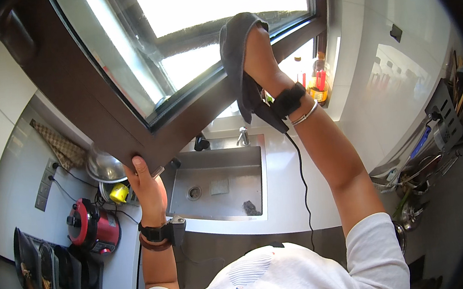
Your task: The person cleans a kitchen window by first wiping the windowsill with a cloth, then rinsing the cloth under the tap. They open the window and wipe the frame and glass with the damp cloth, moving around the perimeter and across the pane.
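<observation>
A brown-framed window sash (pixel 97 112) stands swung inward above the sink. My left hand (pixel 148 191) grips its lower corner, thumb on the near face and the fingers mostly hidden behind. Raised to the right, my right hand (pixel 260 52) holds a dark grey cloth (pixel 232 55) against the lower part of the glass (pixel 189 66), close to the frame. The cloth drapes over the fingers and hangs down past the frame edge. Both wrists wear black straps with small devices, and a black cable (pixel 302 175) trails from the right one.
Below the sash is a stainless-steel sink (pixel 217 167) with a faucet (pixel 243 136) and a scrubber (pixel 251 207). Bottles (pixel 318 80) stand on the sill at right. A red electric cooker (pixel 96 226), metal bowl (pixel 107 166) and rack of pans (pixel 58 264) occupy the left. Utensils (pixel 441 122) hang right.
</observation>
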`<state>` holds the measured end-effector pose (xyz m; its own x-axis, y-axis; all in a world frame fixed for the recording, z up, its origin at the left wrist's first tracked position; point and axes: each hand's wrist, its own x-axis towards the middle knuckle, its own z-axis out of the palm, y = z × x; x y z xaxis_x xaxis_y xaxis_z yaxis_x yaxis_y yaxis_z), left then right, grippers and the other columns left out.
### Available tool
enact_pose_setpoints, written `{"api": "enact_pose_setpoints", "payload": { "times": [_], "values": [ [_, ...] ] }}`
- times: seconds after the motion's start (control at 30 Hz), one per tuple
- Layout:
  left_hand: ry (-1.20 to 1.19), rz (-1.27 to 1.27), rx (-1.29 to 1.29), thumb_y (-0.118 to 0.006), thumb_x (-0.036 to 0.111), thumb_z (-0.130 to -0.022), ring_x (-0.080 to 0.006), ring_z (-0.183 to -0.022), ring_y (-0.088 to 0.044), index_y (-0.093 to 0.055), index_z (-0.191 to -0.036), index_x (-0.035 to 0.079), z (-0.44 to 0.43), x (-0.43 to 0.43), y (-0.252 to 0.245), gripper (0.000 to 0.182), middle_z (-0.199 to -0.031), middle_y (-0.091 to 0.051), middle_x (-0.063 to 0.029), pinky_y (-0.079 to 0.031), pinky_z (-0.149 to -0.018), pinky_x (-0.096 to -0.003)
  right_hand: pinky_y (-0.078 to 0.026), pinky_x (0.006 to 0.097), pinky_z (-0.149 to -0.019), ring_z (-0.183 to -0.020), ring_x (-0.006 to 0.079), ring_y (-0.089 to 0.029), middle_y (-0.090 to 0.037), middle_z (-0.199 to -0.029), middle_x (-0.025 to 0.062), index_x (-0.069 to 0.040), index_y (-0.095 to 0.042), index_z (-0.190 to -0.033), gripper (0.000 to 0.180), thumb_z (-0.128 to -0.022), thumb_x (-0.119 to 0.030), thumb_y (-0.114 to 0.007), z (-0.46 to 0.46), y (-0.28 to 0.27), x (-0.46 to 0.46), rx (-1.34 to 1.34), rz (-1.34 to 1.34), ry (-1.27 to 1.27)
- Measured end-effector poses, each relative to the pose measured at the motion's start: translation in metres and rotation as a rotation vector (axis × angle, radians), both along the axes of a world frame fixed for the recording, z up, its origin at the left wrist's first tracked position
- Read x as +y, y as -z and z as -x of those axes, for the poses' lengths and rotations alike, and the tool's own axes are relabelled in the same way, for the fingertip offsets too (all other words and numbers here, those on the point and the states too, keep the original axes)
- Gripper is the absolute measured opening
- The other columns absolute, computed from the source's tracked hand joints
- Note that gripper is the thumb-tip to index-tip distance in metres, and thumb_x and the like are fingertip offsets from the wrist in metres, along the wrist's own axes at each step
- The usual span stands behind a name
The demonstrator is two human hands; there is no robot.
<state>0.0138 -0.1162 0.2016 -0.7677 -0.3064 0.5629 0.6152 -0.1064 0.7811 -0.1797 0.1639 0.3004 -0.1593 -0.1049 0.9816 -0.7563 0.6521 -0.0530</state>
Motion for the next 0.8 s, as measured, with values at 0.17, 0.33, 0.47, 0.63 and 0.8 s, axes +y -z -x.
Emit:
{"api": "enact_pose_setpoints", "payload": {
  "times": [0.17, 0.33, 0.47, 0.63, 0.8],
  "values": [
    [0.019, -0.006, 0.006, -0.055, 0.047, -0.097, -0.0226, -0.131, -0.042, -0.03, -0.147, 0.004, 0.002, -0.002, 0.0, 0.07, -0.145, -0.042, -0.008, -0.029, -0.112, -0.0422, -0.053, 0.0373, -0.065, -0.07, 0.0351, -0.064, -0.065, -0.077, 0.0156, -0.002, -0.063, -0.08, 0.011, -0.075, -0.011, -0.068, 0.0, -0.002, 0.006, 0.051, -0.074, 0.117],
    [0.052, -0.058, 0.023, -0.057, 0.042, -0.098, -0.0198, -0.129, -0.044, -0.03, -0.148, 0.006, 0.0, -0.001, -0.001, 0.067, -0.14, -0.046, -0.0056, -0.031, -0.111, -0.0386, -0.053, 0.0404, -0.073, -0.082, 0.0369, -0.065, -0.067, -0.086, 0.0169, -0.001, -0.065, -0.087, 0.012, -0.077, -0.008, -0.065, -0.01, -0.005, 0.01, -0.14, -0.06, 0.083],
    [0.052, -0.051, 0.01, -0.056, 0.04, -0.099, -0.0199, -0.13, -0.042, -0.029, -0.148, 0.007, -0.001, 0.0, -0.001, 0.066, -0.143, -0.044, -0.0058, -0.03, -0.112, -0.0389, -0.053, 0.0415, -0.076, -0.088, 0.0401, -0.065, -0.066, -0.092, 0.0213, 0.001, -0.065, -0.093, 0.019, -0.075, -0.006, -0.067, -0.015, -0.007, 0.01, -0.071, -0.06, -0.002],
    [0.066, -0.069, 0.033, -0.055, 0.039, -0.099, -0.0197, -0.132, -0.04, -0.028, -0.15, 0.007, -0.001, 0.001, 0.0, 0.065, -0.145, -0.042, -0.0056, -0.029, -0.113, -0.0391, -0.054, 0.0404, -0.074, -0.082, 0.041, -0.065, -0.066, -0.088, 0.0232, 0.002, -0.066, -0.09, 0.019, -0.074, -0.008, -0.07, -0.01, -0.011, 0.014, -0.167, -0.096, 0.079],
    [0.078, -0.052, 0.007, -0.054, 0.038, -0.1, -0.0201, -0.132, -0.041, -0.026, -0.15, 0.008, -0.001, 0.0, -0.001, 0.065, -0.144, -0.042, -0.0058, -0.029, -0.113, -0.04, -0.054, 0.0374, -0.07, -0.08, 0.039, -0.066, -0.067, -0.085, 0.0214, 0.002, -0.067, -0.087, 0.015, -0.075, -0.007, -0.07, -0.004, -0.01, 0.015, -0.147, -0.1, 0.093]
  ]
}}
